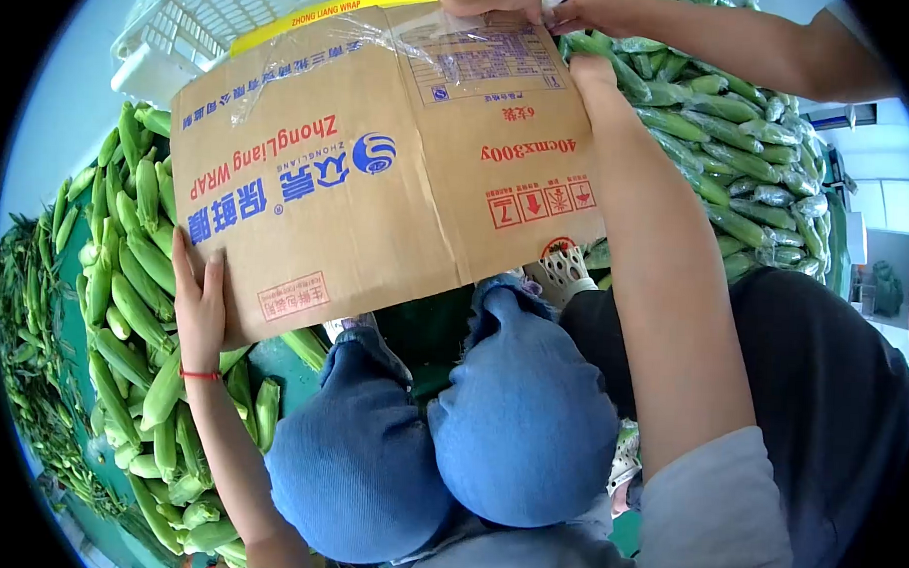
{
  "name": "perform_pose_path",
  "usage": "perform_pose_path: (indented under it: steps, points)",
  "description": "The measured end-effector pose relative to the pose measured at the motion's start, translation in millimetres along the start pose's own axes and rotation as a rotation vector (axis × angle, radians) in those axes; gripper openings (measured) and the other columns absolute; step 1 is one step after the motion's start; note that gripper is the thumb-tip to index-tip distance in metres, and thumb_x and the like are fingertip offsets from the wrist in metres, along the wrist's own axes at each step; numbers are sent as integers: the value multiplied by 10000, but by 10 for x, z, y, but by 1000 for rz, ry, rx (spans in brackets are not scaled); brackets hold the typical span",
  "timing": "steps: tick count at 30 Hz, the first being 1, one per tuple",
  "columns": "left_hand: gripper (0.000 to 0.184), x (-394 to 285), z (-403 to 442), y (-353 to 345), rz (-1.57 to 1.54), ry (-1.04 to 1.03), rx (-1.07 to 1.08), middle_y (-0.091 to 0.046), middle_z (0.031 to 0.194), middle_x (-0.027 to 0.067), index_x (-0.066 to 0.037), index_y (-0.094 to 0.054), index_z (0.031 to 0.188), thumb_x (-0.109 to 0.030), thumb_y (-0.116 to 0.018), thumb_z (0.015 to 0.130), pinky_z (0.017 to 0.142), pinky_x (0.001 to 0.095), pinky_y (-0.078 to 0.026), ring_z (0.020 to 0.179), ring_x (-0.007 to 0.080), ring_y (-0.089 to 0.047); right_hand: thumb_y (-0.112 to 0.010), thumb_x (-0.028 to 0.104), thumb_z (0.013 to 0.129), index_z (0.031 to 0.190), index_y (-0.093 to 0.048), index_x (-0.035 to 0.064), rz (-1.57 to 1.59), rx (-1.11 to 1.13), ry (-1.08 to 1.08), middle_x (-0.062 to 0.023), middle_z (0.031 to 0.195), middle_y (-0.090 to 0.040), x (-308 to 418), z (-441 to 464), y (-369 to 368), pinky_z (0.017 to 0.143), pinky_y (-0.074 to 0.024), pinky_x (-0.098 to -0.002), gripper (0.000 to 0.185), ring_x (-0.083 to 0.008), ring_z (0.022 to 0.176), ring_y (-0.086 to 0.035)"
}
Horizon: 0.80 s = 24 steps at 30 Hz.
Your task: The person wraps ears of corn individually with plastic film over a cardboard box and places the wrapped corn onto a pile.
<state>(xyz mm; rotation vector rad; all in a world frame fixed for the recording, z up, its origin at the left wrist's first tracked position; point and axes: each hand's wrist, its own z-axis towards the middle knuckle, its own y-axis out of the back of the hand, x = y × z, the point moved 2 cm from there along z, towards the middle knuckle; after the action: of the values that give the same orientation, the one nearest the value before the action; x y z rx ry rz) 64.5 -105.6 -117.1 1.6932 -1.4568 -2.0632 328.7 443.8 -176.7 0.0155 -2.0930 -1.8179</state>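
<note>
In the head view, the cardboard (378,181) lies between the left hand (201,310) and the right hand (594,77), above 2 denim-covered knees (525,417). The left hand grips its near left part: 2 digits rest on the printed face, and the other fingers are hidden. From this hand, the cardboard reaches toward the far side and to the right. A red band (200,375) circles the left wrist.

The right hand is at the far right edge, with the cardboard to its left. Its fingers are mostly hidden, so I cannot tell how firmly they are closed. 2 hands of another person (723,43) meet the far edge, near clear film (358,30).

The printing is upside down and includes "ZhongLiang WRAP", "40cmx300y" and a red box with 4 symbols. A fold line runs from far to near across the middle. Just beyond the far edge is a yellow strip (329,9) marked "ZHONG LIANG WRAP", and at the far left stands a white crate (198,20).

To the left is a pile of green corn (144,293), with loose leaves (37,340) farther left. To the right is stacked corn in clear wrap (740,144). Dark trousers (811,397) are near the right arm.
</note>
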Motion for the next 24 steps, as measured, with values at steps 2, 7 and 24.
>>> perform_pose_path:
  steps: [2, 7, 24]
  points:
    - [619, 80, 58, -19, -36, -60, -8, -316, 1518, 203, -40, -228, 1500, -252, -505, 989, 1122, 341, -277, 1399, 270, -325, -410, 353, 924, 1113, -667, 32, 130, -101, -87, -230, 1171, -622, 190, -420, 244, 977, -446, -446, 452, -384, 1129, -578]
    - [706, 146, 62, -42, 23, 6, -103, -456, 1393, 272, -24, -260, 1480, -391, -551, 952, 1046, 380, -384, 1300, 361, -459, -337, 440, 969, 1111, -673, 56, 95, -118, 49, -246, 1162, -621, 430, -852, 382, 978, -443, -474, 530, -401, 1124, -578]
    - [638, -116, -46, 18, 73, 144, -218, -566, 1266, 252, -47, -419, 1400, -443, -539, 915, 958, 440, -455, 1136, 402, -571, -360, 486, 958, 1193, -537, 81, 159, -105, -94, -210, 1131, -638, 646, -1598, 329, 849, -481, -530, 501, -411, 1018, -617]
